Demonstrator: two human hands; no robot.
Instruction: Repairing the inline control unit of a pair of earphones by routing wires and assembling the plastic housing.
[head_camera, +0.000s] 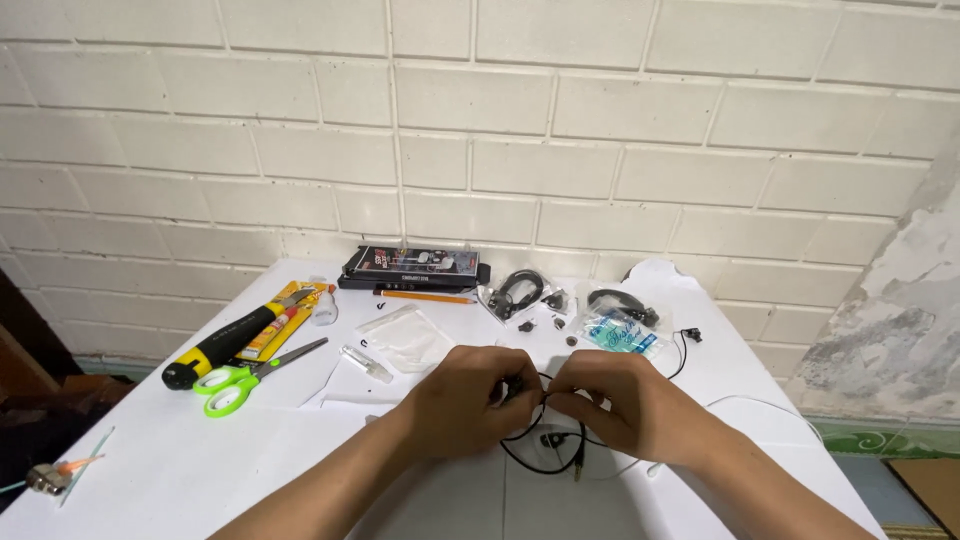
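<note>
Both hands meet over the white table (180, 470): the left hand (470, 395) and right hand (610, 400) each pinch a thin black cable (530, 462) looping beneath them. Farther off lie green scissors (240, 380), a screwdriver (225, 345) and a black box (410, 266).

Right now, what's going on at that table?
A person's left hand and right hand meet over a thin black cable, both pinching it above the white table. The cable loops below the hands, with a plug end hanging. Green-handled scissors, a black-and-yellow screwdriver and bagged earphones lie untouched beyond.
</note>
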